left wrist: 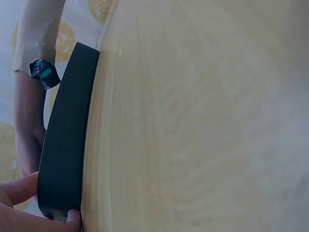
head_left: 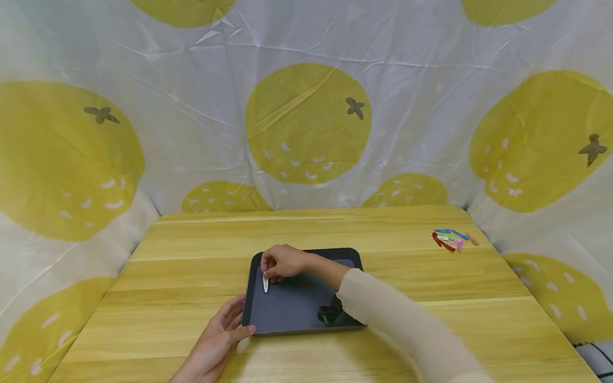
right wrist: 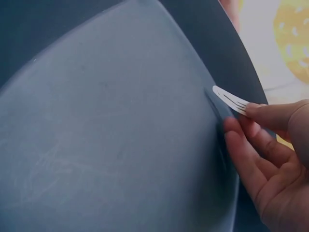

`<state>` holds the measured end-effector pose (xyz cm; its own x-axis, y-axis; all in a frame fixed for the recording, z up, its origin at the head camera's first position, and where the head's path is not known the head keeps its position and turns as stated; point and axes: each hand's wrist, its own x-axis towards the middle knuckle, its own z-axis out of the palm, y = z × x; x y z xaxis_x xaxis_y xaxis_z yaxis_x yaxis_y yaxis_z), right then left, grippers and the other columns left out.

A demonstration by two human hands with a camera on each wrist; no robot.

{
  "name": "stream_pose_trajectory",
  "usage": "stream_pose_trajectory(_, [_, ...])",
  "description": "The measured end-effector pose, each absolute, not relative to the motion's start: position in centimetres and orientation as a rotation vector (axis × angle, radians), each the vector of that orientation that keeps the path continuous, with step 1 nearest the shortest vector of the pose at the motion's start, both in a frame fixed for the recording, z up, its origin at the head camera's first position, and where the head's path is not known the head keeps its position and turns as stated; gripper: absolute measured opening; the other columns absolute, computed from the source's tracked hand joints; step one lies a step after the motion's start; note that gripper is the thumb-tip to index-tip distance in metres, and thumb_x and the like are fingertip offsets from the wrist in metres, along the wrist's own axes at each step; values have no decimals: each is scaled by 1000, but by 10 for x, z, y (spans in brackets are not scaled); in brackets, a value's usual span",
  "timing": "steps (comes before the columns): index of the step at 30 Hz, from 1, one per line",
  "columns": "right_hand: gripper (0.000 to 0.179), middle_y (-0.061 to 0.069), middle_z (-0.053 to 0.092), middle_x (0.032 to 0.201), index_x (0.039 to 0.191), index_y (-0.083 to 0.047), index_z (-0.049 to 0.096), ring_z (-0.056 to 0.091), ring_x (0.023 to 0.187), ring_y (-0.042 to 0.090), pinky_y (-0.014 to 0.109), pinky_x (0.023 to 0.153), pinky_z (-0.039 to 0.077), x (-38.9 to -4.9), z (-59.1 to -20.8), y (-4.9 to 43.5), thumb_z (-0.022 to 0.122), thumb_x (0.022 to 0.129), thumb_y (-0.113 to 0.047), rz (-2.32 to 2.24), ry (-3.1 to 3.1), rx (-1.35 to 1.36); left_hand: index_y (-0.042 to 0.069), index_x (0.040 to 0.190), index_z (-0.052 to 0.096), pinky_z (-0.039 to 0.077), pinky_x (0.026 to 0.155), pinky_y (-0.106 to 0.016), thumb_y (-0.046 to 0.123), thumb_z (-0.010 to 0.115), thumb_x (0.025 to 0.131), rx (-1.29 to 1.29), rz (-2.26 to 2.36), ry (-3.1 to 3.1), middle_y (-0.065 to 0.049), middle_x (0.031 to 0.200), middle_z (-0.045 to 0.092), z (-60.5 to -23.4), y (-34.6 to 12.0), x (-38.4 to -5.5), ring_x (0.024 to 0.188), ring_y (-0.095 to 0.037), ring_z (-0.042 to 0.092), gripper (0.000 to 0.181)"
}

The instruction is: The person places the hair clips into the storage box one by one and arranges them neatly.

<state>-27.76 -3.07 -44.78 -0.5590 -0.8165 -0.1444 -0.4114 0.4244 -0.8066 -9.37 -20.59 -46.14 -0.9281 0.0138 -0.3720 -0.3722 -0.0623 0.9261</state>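
A white snap hair clip (head_left: pixel 265 283) is pinched between the thumb and fingertips of my right hand (head_left: pixel 283 261), over the left part of a dark grey tray (head_left: pixel 287 315). In the right wrist view the clip (right wrist: pixel 231 100) points away from the fingertips, near the tray's side wall; its far tip seems close to the tray, but I cannot tell if it touches. My left hand (head_left: pixel 217 336) grips the tray at its near left corner. The left wrist view has that hand's thumb and finger on the tray's outer wall (left wrist: pixel 67 130).
Several coloured snap hair clips (head_left: pixel 450 239), in red, blue, green, pink and orange, lie in a loose pile at the table's far right. The wooden table (head_left: pixel 191 276) ends at a hanging curtain (head_left: pixel 306 127) with yellow fruit prints. A dark wrist device (head_left: pixel 330 311) sits below my right forearm.
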Motion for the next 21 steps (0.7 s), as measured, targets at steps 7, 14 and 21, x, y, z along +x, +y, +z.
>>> stream_pose_trajectory(7, [9, 0, 69, 80, 93, -10, 66, 65, 67, 13, 23, 61, 56, -275, -452, -43, 71, 98, -4, -967, 2200, -1027, 1, 160, 26, 36, 113, -53, -11, 67, 91, -382, 2100, 1931, -29, 161, 26, -463, -205, -95, 149, -47, 22, 81])
stream_pose_trajectory(14, [10, -10, 64, 77, 90, -15, 69, 59, 67, 6, 18, 62, 48, -271, -454, -52, 77, 95, -13, -790, 2358, -1144, -2, 159, 26, 39, 111, -49, -11, 66, 91, -366, 2109, 1920, -30, 161, 24, -465, -206, -95, 148, -48, 22, 80])
stream_pose_trajectory(21, [11, -12, 63, 75, 87, -15, 71, 58, 69, 3, 16, 64, 46, -271, -454, -57, 80, 92, -12, -728, 2404, -1200, -2, 158, 28, 40, 109, -47, -11, 66, 91, -355, 2128, 1924, -29, 161, 27, -466, -208, -93, 148, -47, 24, 78])
